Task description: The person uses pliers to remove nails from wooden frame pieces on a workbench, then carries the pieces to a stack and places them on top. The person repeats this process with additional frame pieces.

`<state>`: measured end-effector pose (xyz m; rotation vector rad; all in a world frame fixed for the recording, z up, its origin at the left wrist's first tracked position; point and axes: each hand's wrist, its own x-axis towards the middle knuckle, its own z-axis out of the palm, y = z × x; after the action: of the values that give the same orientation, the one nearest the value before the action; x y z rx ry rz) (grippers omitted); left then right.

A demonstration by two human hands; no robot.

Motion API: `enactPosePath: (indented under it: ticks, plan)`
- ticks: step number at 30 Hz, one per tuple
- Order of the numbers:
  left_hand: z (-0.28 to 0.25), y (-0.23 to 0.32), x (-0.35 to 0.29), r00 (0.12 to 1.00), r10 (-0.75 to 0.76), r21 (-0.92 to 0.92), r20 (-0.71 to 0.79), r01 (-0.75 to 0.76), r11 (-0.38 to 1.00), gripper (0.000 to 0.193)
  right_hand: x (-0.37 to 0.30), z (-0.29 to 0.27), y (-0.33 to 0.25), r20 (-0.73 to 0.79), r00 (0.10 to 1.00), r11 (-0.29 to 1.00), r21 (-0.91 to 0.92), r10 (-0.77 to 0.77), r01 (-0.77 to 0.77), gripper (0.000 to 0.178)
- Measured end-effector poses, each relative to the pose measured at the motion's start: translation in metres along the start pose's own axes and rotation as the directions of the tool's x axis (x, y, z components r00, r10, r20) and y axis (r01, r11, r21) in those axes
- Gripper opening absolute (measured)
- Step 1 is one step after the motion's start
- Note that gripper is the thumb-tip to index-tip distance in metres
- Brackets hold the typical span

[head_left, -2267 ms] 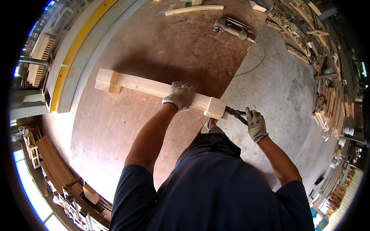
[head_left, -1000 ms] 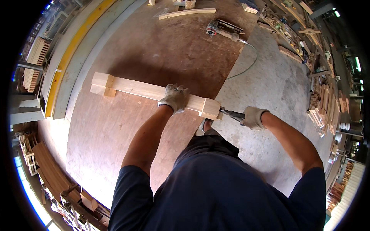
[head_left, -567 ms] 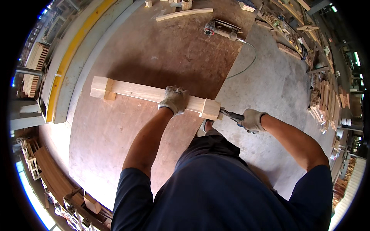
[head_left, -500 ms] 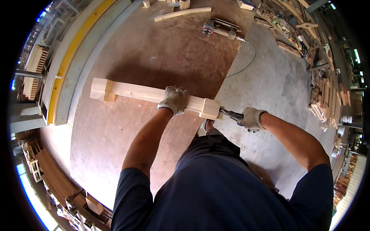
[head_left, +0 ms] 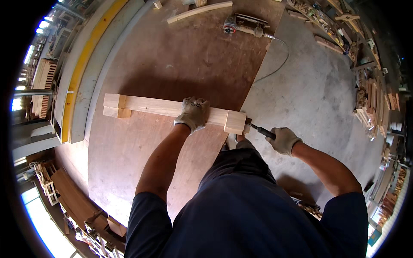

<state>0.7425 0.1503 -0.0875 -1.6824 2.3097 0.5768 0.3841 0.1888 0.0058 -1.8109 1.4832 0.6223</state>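
Note:
A pale wooden post (head_left: 150, 105) lies crosswise in front of me, with thicker squared blocks (head_left: 235, 122) at its ends. My left hand (head_left: 193, 115), in a light work glove, is closed over the post right of its middle. To the right, my gloved right hand (head_left: 283, 140) is wrapped round the dark handle of a slim hand tool (head_left: 265, 132). The tool's metal end meets the small stub at the post's right end. Its tip is too small to make out, so I cannot tell its exact kind.
Beyond the post, a power sander (head_left: 244, 26) with a thin hose (head_left: 284, 60) lies on a brown board (head_left: 180, 56). A curved wooden strip (head_left: 199, 11) is near it. Stacked timber (head_left: 371, 107) stands at the right. A yellow-striped rail (head_left: 79, 77) runs along the left.
My right hand has rolled over, so its back faces up and the tool shows narrower, turned on its axis. My left hand keeps its hold on the post. The whole view has shifted slightly.

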Motion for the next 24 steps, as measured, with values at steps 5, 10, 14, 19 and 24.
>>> enactPosePath:
  ticks: [5, 10, 14, 19, 24]
  plan:
    - [0.009, -0.005, 0.001, 0.990, 0.027, -0.003, -0.142, -0.028, 1.000, 0.040, 0.014, 0.009, 0.016, -0.055, 0.997, 0.996, 0.059, -0.062, 0.065, 0.037]
    - [0.011, -0.005, 0.000, 0.982, 0.069, -0.065, -0.174, -0.081, 0.995, 0.038, 0.029, 0.091, 0.044, -0.325, 0.942, 0.872, 0.433, -0.082, 0.226, 0.025]
    - [0.013, -0.008, -0.001, 0.972, 0.068, -0.055, -0.224, -0.083, 0.995, 0.038, 0.035, 0.137, 0.045, -0.175, 0.984, 0.570, 0.810, 0.015, 0.135, 0.025]
    - [0.025, -0.008, 0.002, 0.966, 0.089, 0.117, -0.243, -0.062, 0.991, 0.033, 0.047, 0.130, 0.044, -0.090, 0.974, 0.422, 0.907, 0.207, -0.005, 0.025]
    - [0.009, -0.003, 0.002, 0.972, 0.086, -0.014, -0.218, -0.091, 0.996, 0.028, 0.094, 0.039, 0.026, -0.248, 0.954, 0.798, 0.602, 0.168, 0.016, 0.035]
